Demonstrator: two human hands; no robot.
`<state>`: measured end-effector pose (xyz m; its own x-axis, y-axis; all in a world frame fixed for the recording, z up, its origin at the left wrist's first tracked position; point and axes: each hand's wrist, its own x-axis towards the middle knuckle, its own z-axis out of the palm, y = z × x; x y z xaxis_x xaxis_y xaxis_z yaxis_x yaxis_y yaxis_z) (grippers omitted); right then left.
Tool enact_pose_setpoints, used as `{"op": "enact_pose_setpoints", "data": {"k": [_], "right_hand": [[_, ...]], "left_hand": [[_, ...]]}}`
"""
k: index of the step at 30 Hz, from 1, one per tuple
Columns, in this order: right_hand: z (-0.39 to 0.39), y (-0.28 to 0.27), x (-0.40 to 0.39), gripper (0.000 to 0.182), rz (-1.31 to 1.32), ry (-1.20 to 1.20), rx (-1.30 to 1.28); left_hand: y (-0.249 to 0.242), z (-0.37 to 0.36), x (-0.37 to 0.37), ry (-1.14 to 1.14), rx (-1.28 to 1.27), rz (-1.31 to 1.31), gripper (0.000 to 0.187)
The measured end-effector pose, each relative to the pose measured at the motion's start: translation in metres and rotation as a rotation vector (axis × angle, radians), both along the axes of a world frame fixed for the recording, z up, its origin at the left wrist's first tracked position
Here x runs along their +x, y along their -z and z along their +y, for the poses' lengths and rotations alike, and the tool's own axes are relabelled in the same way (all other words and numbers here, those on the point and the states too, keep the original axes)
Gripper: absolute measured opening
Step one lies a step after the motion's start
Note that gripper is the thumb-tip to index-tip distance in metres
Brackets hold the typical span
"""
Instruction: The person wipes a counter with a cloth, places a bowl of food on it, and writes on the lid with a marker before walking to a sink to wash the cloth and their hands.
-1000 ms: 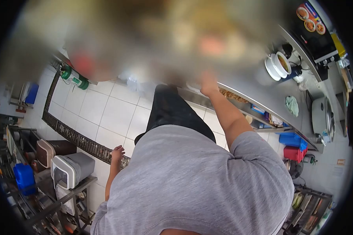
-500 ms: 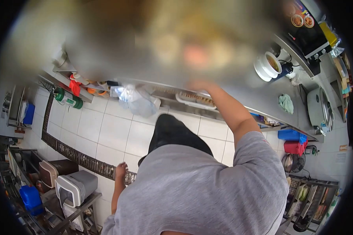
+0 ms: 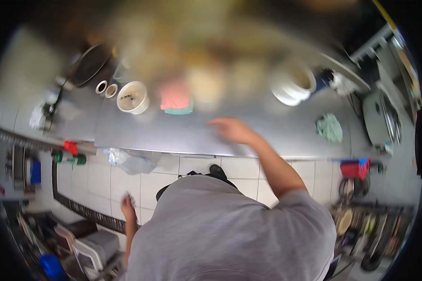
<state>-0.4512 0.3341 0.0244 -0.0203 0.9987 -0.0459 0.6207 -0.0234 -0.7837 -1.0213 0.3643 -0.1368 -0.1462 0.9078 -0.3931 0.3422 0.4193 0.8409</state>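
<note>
My right hand (image 3: 233, 129) is over the steel counter (image 3: 173, 133), index finger stretched out to the left and the other fingers partly hidden; nothing shows in it. Beyond and left of it lie a folded pink cloth (image 3: 175, 94) and a green cloth (image 3: 179, 110) under it. Further left is a white tub (image 3: 132, 98) with some contents. Down at my left side, away from the counter, my left hand (image 3: 128, 206) is closed, with a small greyish patch at its fingers that is too blurred to name.
A white pot (image 3: 290, 90) and a crumpled green cloth (image 3: 329, 128) are on the right of the counter, near a large cooker (image 3: 380, 119). Two small cups (image 3: 106, 89) stand at the left. A plastic bag (image 3: 133, 160) hangs below the front edge. Bins (image 3: 96, 250) stand behind left.
The view has tilted, showing more of the countertop with the tub, cups and cloths. My right hand has come from the blurred front edge to over the counter. My left hand remains low at my side.
</note>
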Motion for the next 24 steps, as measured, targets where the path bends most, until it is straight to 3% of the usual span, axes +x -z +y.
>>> {"op": "enact_pose_setpoints", "data": {"k": [1,2,3,4,5,6,7,8,10,11,12,13,16,18,21,22,23,24], "right_hand": [[-0.031,-0.017,0.053,0.034,0.010,0.163,0.003],[-0.063,-0.022,0.114,0.031,0.063,0.387,-0.120],[-0.099,-0.021,0.180,0.030,-0.519,0.537,-0.165],[-0.148,0.012,0.272,0.028,-0.897,0.529,-0.205],[-0.196,0.033,0.355,0.027,-0.710,0.777,-0.333],[-0.243,0.045,0.416,0.029,-1.053,0.725,-0.412],[-0.277,0.070,0.463,0.036,-0.979,1.125,-0.409],[-0.271,0.050,0.452,0.050,-0.809,1.405,-0.566],[-0.291,0.111,0.490,0.061,-0.622,1.455,-0.836],[-0.252,0.100,0.420,0.069,-0.836,1.394,-0.964],[-0.245,0.112,0.405,0.071,-0.859,1.427,-0.822],[-0.239,0.123,0.391,0.073,-0.875,1.463,-0.676],[-0.216,0.118,0.280,0.064,-0.935,0.993,-0.198],[-0.192,0.107,0.187,0.060,-0.840,0.738,0.076],[-0.127,0.061,0.066,0.073,-0.666,0.258,-0.177],[-0.102,0.055,0.039,0.070,-0.615,0.093,-0.126],[-0.077,0.055,0.017,0.067,-0.552,-0.045,-0.081],[-0.056,0.075,-0.004,0.065,-0.534,-0.134,0.028]], "left_hand": [[-0.024,0.038,0.042,0.048,0.167,0.082,0.040],[-0.049,0.076,0.082,-0.019,0.187,-0.031,0.045],[-0.070,0.114,0.119,-0.032,0.255,-0.200,0.051],[-0.104,0.147,0.157,-0.038,0.278,-0.194,0.057],[-0.124,0.179,0.187,-0.070,0.342,-0.194,0.060],[-0.138,0.211,0.211,-0.105,0.343,-0.200,0.063],[-0.133,0.248,0.215,-0.077,0.349,-0.160,0.075],[-0.128,0.275,0.223,-0.116,0.352,-0.152,0.075],[-0.119,0.313,0.237,-0.179,0.161,-0.160,0.078],[-0.095,0.328,0.234,-0.150,0.062,-0.320,0.075],[-0.081,0.335,0.231,-0.113,-0.036,-0.476,0.072],[-0.082,0.331,0.234,-0.114,-0.033,-0.461,0.072],[-0.079,0.311,0.253,-0.155,-0.004,-0.375,0.062],[-0.074,0.307,0.253,-0.030,-0.080,-0.379,0.053],[-0.083,0.303,0.263,0.013,-0.084,-0.443,0.049],[-0.095,0.295,0.267,0.176,-0.028,-0.411,0.048],[-0.097,0.290,0.267,0.412,0.216,-0.181,0.046],[-0.082,0.296,0.259,0.432,0.278,-0.152,0.045]]}}
